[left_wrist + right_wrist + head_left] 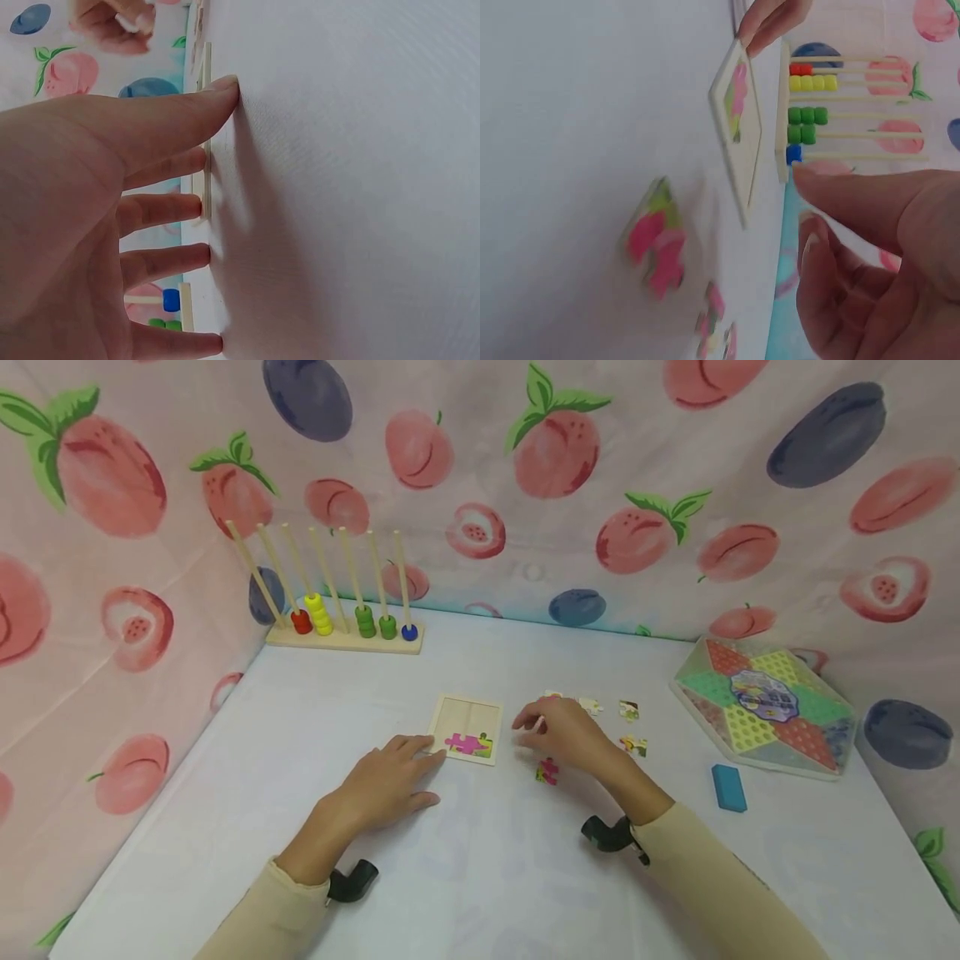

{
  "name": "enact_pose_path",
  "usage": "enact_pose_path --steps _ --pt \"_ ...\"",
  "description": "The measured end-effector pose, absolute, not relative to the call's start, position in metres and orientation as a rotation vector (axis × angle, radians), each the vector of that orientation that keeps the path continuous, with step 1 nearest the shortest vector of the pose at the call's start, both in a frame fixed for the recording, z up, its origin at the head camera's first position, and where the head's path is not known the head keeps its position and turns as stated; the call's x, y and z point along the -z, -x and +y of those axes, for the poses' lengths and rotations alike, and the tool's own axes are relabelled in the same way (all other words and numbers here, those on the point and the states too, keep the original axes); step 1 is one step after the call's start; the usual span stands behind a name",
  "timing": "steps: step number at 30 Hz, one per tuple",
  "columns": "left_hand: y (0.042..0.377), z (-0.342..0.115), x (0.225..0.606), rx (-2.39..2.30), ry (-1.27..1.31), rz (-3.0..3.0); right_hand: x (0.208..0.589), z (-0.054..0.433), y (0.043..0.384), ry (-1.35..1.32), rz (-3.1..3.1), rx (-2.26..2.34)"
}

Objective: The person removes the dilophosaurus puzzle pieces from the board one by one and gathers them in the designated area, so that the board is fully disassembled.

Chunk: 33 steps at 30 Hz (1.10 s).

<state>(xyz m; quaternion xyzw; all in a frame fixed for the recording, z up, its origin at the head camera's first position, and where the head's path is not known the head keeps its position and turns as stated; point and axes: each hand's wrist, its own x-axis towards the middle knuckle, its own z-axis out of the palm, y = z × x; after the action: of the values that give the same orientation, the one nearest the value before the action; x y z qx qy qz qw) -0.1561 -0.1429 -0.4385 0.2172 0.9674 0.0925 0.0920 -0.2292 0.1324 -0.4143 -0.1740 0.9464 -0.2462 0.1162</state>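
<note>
A square wooden puzzle tray [453,718] lies on the table, with pink and yellow-green puzzle pieces [468,744] along its near side. My left hand [386,783] rests with spread fingers, fingertips on the table and at the tray's near left edge. To the right of the tray, my right hand [566,732] hovers above the table. Its fingers are loosely bent, and the right wrist view shows nothing between thumb and fingertips. Below this hand lies a loose pink-and-green puzzle piece [547,771]. Beyond and beside it are several more pieces, including a yellow one [633,746] and a dark-patterned one [628,710].
An abacus-like bead rack [345,640] with upright rods stands at the back left. On the right are a hexagonal Chinese checkers box [765,706] and a blue block [729,788]. Fruit-printed cloth [480,460] hangs behind the white table.
</note>
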Motion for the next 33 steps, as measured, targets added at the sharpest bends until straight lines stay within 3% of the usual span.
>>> enact_pose_path --steps 13,33 --pt "0.158 -0.143 0.44 -0.255 -0.66 2.874 0.429 0.082 0.253 0.71 2.601 0.755" --pt "0.159 -0.143 0.439 -0.257 -0.668 2.876 0.437 0.069 0.262 0.87 2.541 0.622"
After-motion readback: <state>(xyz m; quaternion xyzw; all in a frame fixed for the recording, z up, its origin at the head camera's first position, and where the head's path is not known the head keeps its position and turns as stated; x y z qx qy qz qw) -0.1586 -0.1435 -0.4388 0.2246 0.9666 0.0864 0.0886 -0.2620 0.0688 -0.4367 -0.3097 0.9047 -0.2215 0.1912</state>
